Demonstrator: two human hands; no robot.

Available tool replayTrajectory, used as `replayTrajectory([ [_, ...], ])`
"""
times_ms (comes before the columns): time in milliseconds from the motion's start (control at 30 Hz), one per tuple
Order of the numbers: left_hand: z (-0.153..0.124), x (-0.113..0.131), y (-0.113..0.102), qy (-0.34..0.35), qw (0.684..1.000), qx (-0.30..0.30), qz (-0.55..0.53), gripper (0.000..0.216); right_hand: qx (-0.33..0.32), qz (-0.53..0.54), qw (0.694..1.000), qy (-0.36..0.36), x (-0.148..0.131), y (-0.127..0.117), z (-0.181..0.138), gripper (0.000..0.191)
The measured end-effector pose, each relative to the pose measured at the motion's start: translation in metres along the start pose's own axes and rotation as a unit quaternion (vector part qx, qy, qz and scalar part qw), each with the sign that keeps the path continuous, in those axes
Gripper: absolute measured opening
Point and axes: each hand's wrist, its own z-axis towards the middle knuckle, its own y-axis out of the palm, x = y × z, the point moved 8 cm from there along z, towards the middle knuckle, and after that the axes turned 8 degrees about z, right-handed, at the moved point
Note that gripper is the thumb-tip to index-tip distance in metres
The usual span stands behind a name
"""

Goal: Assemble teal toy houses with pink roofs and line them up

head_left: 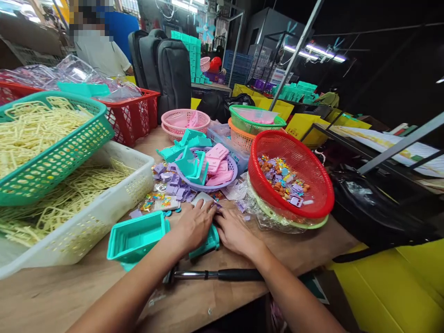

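Note:
My left hand [196, 224] lies over a teal plastic piece [206, 244], its fingers bent around the upper side. From the right, my right hand [237, 230] grips the same piece's edge with curled fingers. The fingertips of both hands meet near a small purple bit, and what lies under them is partly hidden. Just left of my left hand are stacked teal plastic bins [138, 238]. Below the hands a hammer [215, 275] with a black grip lies across the table. Small purple plastic parts [177, 188] are scattered beyond my fingers.
A lilac basket [208, 187] holds teal and pink parts. At right, a tilted red basket [291, 143] contains small mixed pieces. On the left, a green basket [58, 171] of pale yellow strips overlaps a white crate [86, 222]. Dark backpacks [173, 76] and a person [100, 51] are behind.

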Motion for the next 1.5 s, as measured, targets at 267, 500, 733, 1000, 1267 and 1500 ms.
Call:
replayTrajectory([
  [267,0.025,0.015,0.027,0.015,0.997,-0.068,0.043,0.054,0.009,0.007,1.000,0.024,0.010,-0.003,0.006,0.034],
  [500,0.025,0.025,-0.022,0.040,0.999,-0.015,0.004,0.043,0.090,0.003,0.996,-0.027,-0.031,-0.066,-0.028,0.031],
  [733,0.108,0.075,-0.161,0.107,0.988,0.107,-0.022,0.041,0.264,0.013,0.964,0.011,0.028,-0.214,-0.056,0.021],
  [1000,0.235,0.114,-0.112,0.148,0.985,-0.066,0.063,0.031,0.083,-0.091,0.965,0.230,0.157,-0.211,-0.027,0.034],
  [1267,0.240,0.119,-0.091,0.192,0.978,-0.082,0.016,0.014,0.111,-0.063,0.975,0.183,0.164,-0.203,-0.032,0.026],
  [1500,0.245,0.115,-0.114,0.194,0.980,0.020,-0.048,0.022,0.225,0.013,0.961,0.161,0.167,-0.221,-0.034,0.023],
])
